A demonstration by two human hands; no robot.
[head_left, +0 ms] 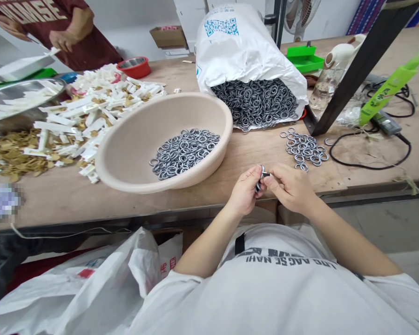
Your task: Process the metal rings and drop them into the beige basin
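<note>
My left hand [243, 190] and my right hand [289, 187] meet above the table's front edge, pinching a small grey metal ring [263, 174] between their fingertips. Part of the ring is hidden by my fingers, and more metal may sit in my left fingers. Just beyond my right hand lies a loose patch of similar rings [304, 150] on the wooden table [251, 158]. To the left, a beige plastic basin [125, 153] holds a layer of these rings [184, 152].
A white sack [237, 46] lies spilling rings at the back. Left, white and gold pieces [77, 125] lie heaped beside a steel bowl [21, 104], and a co-worker [80, 35] stands behind them. Right, a black cable [370, 160], a metal table leg [356, 74] and a glass bottle [326, 88] stand.
</note>
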